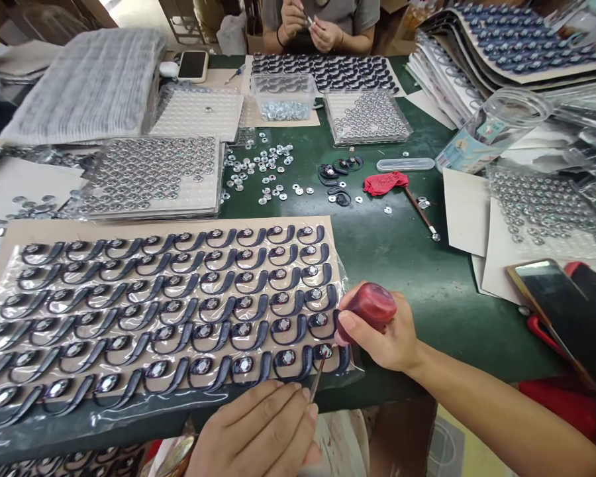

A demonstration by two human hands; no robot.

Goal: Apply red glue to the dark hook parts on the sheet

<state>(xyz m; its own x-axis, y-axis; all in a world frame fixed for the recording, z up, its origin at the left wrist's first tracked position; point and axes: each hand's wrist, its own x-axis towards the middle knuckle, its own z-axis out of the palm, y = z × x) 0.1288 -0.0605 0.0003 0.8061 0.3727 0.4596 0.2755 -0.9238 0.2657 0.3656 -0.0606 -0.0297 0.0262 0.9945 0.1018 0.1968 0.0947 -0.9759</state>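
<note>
My right hand (390,338) is wrapped round a dark red squeeze bottle (372,305), its narrow end pointing down at the sheet's right edge. Below it, my left hand (258,430) is closed on a thin pointed metal tool (316,381). That tool's tip touches or nearly touches the round centre of the last dark curved piece (324,352) in the front row. Rows of such dark hook-shaped pieces, most with a shiny disc in the middle, lie on a plastic-covered cardboard sheet (173,226). The tool's rear part is hidden by my fingers.
Loose silver discs (273,159) lie scattered behind the sheet, near a red cloth-wrapped stick (385,183) and a clear tub (284,99). Stacked disc trays (153,175) stand left. A plastic jar (494,129) and phone (561,318) are right. Another person's hands (310,30) work opposite.
</note>
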